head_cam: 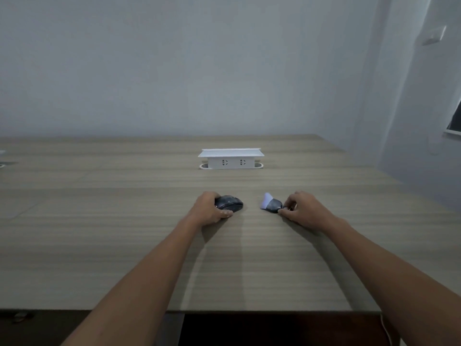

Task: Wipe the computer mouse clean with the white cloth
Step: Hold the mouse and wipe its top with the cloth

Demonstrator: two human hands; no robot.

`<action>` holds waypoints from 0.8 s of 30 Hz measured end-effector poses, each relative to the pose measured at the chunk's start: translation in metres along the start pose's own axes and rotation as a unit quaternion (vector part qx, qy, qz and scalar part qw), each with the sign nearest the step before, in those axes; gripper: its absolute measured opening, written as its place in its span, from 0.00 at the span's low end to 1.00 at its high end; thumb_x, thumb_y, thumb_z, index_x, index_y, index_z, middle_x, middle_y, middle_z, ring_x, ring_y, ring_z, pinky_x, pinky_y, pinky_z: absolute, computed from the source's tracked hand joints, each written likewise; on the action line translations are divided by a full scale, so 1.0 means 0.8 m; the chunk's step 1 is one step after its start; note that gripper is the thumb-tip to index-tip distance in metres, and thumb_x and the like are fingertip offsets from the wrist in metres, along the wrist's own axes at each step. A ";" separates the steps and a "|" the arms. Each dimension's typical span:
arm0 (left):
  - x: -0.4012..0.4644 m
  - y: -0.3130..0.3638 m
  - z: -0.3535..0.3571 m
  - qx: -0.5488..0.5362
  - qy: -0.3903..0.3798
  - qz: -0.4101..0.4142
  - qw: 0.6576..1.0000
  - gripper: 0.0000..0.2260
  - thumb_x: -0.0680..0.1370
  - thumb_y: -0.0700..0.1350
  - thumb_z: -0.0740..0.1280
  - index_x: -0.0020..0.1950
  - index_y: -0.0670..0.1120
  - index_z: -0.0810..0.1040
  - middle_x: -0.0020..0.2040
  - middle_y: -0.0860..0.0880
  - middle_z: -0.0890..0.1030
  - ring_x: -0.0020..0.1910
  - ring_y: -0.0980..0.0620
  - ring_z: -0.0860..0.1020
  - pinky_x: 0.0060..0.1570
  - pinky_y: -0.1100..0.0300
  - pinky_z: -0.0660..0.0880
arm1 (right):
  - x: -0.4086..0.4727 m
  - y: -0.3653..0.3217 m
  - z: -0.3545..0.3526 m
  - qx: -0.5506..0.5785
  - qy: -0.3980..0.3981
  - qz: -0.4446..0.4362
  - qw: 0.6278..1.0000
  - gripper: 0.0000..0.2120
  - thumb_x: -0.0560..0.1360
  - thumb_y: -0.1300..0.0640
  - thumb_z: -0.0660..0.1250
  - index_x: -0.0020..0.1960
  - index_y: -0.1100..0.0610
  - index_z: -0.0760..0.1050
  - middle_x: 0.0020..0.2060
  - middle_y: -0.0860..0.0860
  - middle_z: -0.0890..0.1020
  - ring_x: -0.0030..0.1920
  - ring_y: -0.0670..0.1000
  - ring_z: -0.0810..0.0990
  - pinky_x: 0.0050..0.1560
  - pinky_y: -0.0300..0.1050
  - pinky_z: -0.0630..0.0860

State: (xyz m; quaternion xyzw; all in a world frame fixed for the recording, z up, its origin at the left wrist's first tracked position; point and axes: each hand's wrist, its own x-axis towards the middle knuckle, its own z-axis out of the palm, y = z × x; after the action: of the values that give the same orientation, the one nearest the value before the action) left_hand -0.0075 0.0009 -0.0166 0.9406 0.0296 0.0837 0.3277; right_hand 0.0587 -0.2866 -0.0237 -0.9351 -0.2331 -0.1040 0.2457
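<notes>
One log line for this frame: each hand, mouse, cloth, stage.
left hand: grips mouse on table | right hand: pinches cloth | mouse, cloth: apart | stage: wiping not begun

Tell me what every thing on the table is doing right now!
Mouse: flat on the table, gripped by the left hand.
Cloth: crumpled on the table, one edge pinched by the right hand, not touching the mouse.
Socket box: popped up, lid raised, nothing plugged into the sockets that show.
Table: holds all three.
</notes>
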 end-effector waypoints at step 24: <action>-0.001 0.010 -0.005 -0.036 -0.129 0.058 0.989 0.29 0.68 0.48 0.79 0.68 0.46 0.77 0.58 0.52 0.83 0.57 0.54 0.80 0.63 0.60 0.72 | 0.036 -0.072 -0.051 0.296 -0.066 0.007 0.953 0.09 0.78 0.57 0.70 0.47 0.62 0.83 0.37 0.55 0.79 0.34 0.49 0.78 0.36 0.41 0.79</action>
State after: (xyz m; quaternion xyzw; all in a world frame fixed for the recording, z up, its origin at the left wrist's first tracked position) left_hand -0.0089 -0.0027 -0.0084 0.9314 -0.0700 -0.0184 0.3567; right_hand 0.0523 -0.2523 0.0440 -0.8271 -0.2624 0.0334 0.4960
